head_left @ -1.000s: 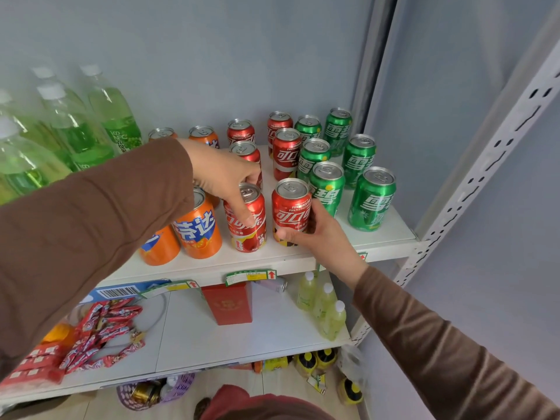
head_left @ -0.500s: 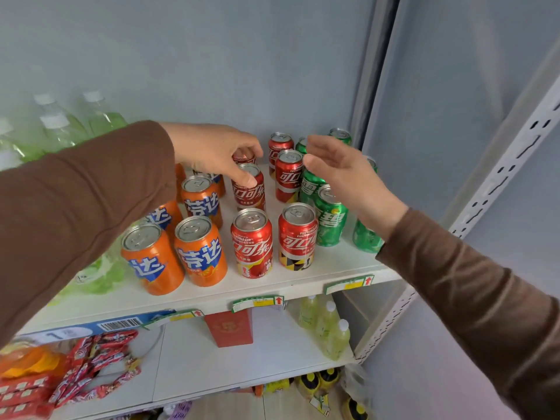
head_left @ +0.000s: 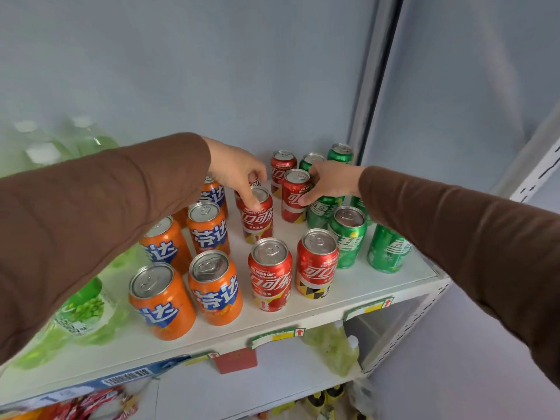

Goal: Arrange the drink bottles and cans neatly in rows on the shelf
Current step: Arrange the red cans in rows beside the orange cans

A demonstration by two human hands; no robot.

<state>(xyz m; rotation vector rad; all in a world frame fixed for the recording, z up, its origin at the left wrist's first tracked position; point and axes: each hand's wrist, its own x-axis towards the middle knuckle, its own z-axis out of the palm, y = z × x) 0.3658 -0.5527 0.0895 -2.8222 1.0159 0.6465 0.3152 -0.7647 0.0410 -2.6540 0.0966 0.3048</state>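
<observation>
Both hands have moved back to the 2nd row of red cans.

Head view: half a second ago the right hand [head_left: 328,181] hung open above the cans; now its fingers curl round a shiny red metal drink can [head_left: 295,195] in the 2nd row. The left hand [head_left: 235,169] has stayed on the red can beside it [head_left: 257,215], fingertips gripping its top. The 2 front red cans [head_left: 270,274] look lined up already, so this row is probably next. All cans stand straight up on the white shelf [head_left: 348,301], silver tops up, their long way top to bottom.
</observation>
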